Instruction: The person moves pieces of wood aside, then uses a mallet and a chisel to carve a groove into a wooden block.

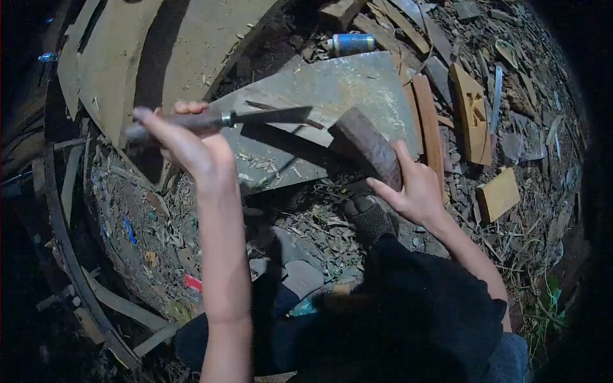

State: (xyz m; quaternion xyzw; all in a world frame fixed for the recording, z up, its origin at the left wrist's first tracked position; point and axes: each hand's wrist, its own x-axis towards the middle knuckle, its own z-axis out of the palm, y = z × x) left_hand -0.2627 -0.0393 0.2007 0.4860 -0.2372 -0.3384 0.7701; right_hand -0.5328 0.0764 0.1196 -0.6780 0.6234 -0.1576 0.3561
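My left hand (191, 145) is wrapped round the wooden handle of a chisel (274, 115), whose dark flat blade points right. In my right hand (415, 188) is a dark, rough rectangular block (370, 147), gripped at its lower right end with the thumb along the near side. The chisel tip and the block are a short way apart, both above a grey flat board (338, 80). Pale wood shavings (268, 163) are scattered on that board, and a thin dark strip (255, 104) lies on it, partly behind the blade.
A blue can (353, 43) lies beyond the board. To the right are a curved reddish wood piece (428, 127), a carved yellowish piece (471, 115), a long thin blade (496, 99) and a tan block (500, 195). Wood chips cover the ground around my shoes (370, 218).
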